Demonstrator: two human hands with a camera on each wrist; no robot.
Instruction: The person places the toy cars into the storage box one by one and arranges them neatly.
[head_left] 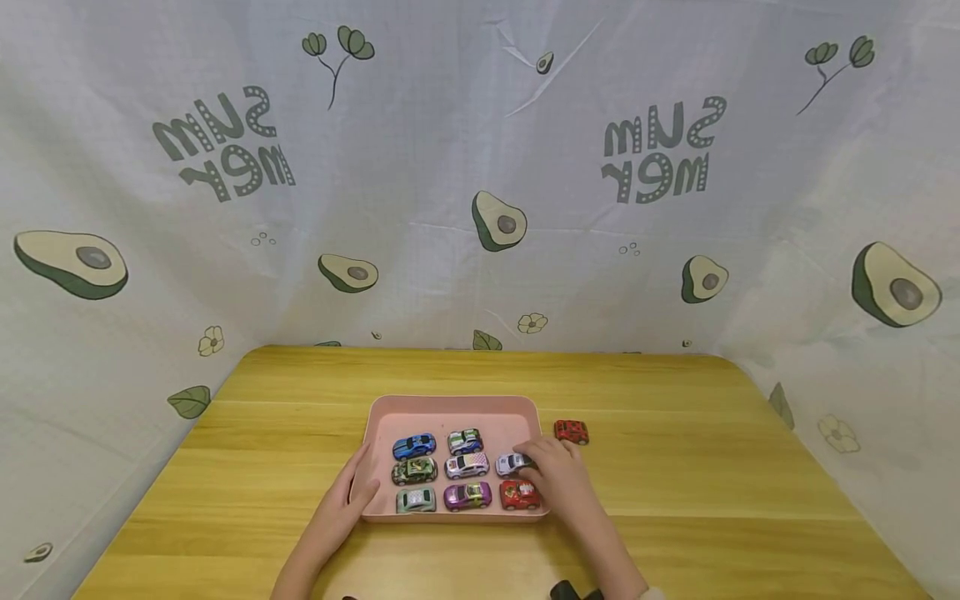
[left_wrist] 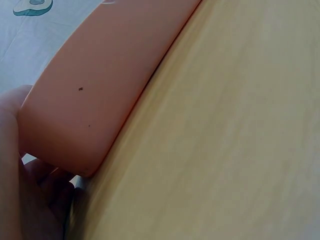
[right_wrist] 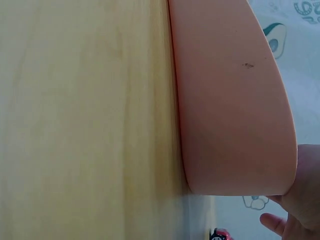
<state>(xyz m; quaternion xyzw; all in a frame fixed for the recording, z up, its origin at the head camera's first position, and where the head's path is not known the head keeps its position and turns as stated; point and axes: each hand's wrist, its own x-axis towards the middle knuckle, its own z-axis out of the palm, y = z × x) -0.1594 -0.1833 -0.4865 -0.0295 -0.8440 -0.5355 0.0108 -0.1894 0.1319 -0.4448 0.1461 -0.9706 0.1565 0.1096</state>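
Note:
A shallow pink tray (head_left: 442,403) lies on the table with several small toy cars in rows inside it. My left hand (head_left: 341,504) grips the tray's left side, thumb over the rim and fingers along the outer wall. Reaching over the right rim, my right hand (head_left: 558,475) pinches a white toy car (head_left: 512,463) in the right column; its fingers partly cover the car. Just below that car sits a red toy car (head_left: 519,494). The middle column includes a white-and-pink car (head_left: 467,465) and a purple car (head_left: 467,496). A blue car (head_left: 414,447) stands at the left.
Outside the tray, a red-and-black toy car (head_left: 572,431) rests on the wooden table (head_left: 675,467), right of the tray. A dark object (head_left: 566,591) shows at the bottom edge. White cloth (head_left: 420,167) printed with avocados hangs behind and at both sides.

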